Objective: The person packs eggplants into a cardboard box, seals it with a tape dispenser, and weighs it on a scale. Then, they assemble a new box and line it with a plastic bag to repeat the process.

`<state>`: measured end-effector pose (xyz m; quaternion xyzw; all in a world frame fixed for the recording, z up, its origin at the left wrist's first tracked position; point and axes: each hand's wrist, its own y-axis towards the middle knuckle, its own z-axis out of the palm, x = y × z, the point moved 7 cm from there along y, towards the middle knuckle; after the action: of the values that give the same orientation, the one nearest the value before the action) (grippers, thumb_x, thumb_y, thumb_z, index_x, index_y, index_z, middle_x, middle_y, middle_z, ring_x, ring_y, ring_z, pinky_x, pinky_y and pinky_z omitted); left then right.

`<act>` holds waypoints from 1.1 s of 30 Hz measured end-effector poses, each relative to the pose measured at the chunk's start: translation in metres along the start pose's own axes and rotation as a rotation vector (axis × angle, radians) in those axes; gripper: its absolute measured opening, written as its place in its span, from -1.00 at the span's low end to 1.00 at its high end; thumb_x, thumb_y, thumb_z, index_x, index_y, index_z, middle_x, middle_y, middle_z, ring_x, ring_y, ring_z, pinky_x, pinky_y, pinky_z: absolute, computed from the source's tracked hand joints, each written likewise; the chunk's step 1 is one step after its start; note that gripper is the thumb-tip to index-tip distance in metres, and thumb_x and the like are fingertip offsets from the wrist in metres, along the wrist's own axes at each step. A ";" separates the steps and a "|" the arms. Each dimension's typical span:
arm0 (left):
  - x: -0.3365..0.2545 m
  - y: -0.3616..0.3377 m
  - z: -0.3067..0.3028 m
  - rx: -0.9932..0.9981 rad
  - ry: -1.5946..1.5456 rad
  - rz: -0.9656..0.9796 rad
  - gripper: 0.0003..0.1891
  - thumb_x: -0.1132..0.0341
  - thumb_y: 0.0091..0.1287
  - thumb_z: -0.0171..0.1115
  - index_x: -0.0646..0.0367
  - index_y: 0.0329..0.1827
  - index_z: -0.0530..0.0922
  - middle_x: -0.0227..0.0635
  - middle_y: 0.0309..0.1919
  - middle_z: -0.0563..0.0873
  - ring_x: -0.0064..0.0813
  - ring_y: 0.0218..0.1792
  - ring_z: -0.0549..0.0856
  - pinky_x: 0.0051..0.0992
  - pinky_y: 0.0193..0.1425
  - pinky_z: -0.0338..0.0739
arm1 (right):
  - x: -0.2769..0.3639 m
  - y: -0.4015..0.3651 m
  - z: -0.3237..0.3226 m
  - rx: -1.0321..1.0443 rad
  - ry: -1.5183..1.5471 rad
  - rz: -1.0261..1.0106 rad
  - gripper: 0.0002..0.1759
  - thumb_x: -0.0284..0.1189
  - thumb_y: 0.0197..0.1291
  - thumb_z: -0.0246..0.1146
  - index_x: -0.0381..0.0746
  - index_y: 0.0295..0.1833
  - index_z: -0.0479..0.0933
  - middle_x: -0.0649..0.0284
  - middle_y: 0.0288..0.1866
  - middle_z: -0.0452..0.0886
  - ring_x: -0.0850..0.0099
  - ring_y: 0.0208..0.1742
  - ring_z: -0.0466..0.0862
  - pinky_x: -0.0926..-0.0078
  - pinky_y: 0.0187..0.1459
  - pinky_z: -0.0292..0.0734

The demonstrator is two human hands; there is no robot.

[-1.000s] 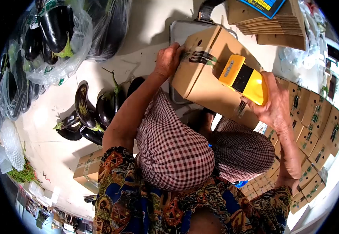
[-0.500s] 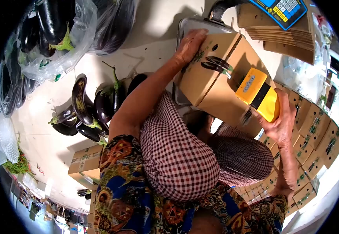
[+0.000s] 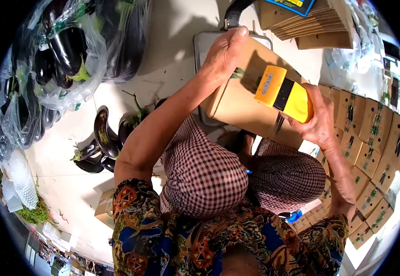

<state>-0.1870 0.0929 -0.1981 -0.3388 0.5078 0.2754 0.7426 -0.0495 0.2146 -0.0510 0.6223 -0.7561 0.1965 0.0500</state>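
Note:
My left hand (image 3: 223, 57) grips the upper left edge of a closed cardboard box (image 3: 243, 108), its thumb lying along the rim. The box is tilted over the metal platform of a scale (image 3: 202, 45), which shows behind it. In my right hand (image 3: 320, 117) is a yellow tape dispenser (image 3: 298, 102) with a black band across its middle. It overlaps the box's right-hand part, with the fingers wrapped round its right end. My checked trouser knees (image 3: 204, 170) are just below the box.
Loose eggplants (image 3: 103, 133) lie on the pale floor to the left, below plastic bags of eggplants (image 3: 69, 50). Flattened cartons (image 3: 310, 23) are stacked at the upper right, beside the scale's blue keypad (image 3: 296, 4). Packed boxes (image 3: 370, 138) stand in rows at the right.
The box has turned, so its printed eggplant side no longer shows. The tape dispenser has moved left and up with my right hand. My left hand's thumb now shows at the rim.

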 end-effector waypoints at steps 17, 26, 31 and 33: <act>-0.030 -0.005 0.011 0.007 0.717 0.460 -0.70 0.19 0.45 0.01 0.19 0.10 0.45 0.02 -0.06 0.57 0.05 -0.06 0.56 -0.18 0.05 0.47 | -0.001 0.000 0.009 -0.078 0.073 -0.173 -0.43 -0.12 -0.04 0.39 -0.22 -0.05 0.33 0.08 -0.42 0.65 0.18 -0.52 0.66 0.25 -0.39 0.64; -0.028 -0.001 0.003 -0.022 0.726 0.305 -0.64 0.11 0.48 -0.06 0.20 0.08 0.50 -0.09 -0.10 0.64 -0.19 -0.05 0.60 -0.35 0.11 0.44 | -0.007 -0.023 -0.016 -0.011 -0.036 -0.204 -0.48 -0.24 0.02 0.39 -0.28 -0.02 0.35 0.02 -0.34 0.63 0.19 -0.52 0.65 0.28 -0.38 0.68; -0.032 0.000 0.001 -0.034 0.775 0.300 -0.67 0.16 0.45 0.03 0.22 0.07 0.53 -0.06 -0.10 0.65 -0.14 -0.06 0.62 -0.35 0.10 0.46 | -0.108 -0.085 -0.024 -0.065 -0.038 -0.170 -0.59 -0.21 0.14 0.30 -0.18 -0.01 0.36 0.12 -0.40 0.60 0.37 -0.61 0.61 0.39 -0.48 0.67; -0.031 -0.001 0.004 -0.045 0.791 0.264 -0.67 0.16 0.45 0.03 0.21 0.08 0.53 -0.09 -0.09 0.66 -0.19 -0.04 0.62 -0.38 0.11 0.45 | -0.142 -0.116 -0.024 -0.162 -0.060 -0.171 -0.57 -0.15 0.13 0.30 -0.17 -0.05 0.36 0.14 -0.31 0.61 0.32 -0.45 0.67 0.35 -0.40 0.69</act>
<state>-0.1942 0.0936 -0.1678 -0.3665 0.7870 0.2277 0.4410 0.0895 0.3366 -0.0469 0.6841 -0.7146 0.1113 0.0941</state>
